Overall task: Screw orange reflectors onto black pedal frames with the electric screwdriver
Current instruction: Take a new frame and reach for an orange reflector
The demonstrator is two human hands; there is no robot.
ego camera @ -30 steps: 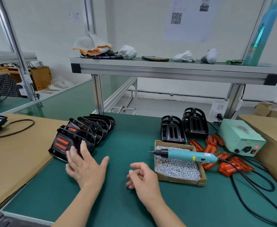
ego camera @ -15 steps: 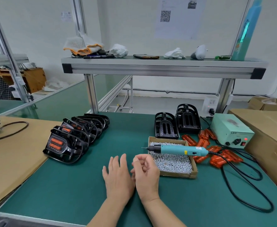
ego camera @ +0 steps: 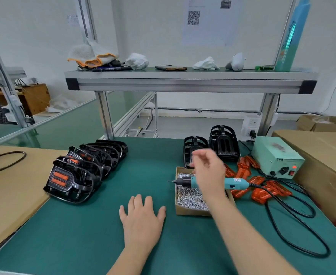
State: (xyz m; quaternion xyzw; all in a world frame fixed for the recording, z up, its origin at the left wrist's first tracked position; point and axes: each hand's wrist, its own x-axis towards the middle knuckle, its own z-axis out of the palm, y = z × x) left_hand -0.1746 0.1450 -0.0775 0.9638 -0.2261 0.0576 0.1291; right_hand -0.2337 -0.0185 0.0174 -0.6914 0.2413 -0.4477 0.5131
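Observation:
My left hand [ego camera: 142,219] lies flat and open on the green table mat. My right hand [ego camera: 207,171] hovers above the screw box [ego camera: 191,195], fingers loosely curled, holding nothing. The teal electric screwdriver [ego camera: 236,183] lies across the box of screws, partly hidden by my right hand. Two stacks of bare black pedal frames [ego camera: 224,143] stand behind the box. Loose orange reflectors [ego camera: 262,187] lie right of the box. A row of pedal frames with orange reflectors fitted [ego camera: 79,169] sits at the left.
A pale green power supply [ego camera: 276,157] with a black cable looping over the mat stands at the right, beside cardboard boxes [ego camera: 326,155]. A cardboard sheet [ego camera: 6,187] covers the table's left. An aluminium shelf [ego camera: 191,80] spans above the back.
My right hand has lifted from beside the left hand and moved forward and right, over the screw box. My left hand moved from the pedal row to the mat's centre and stays flat.

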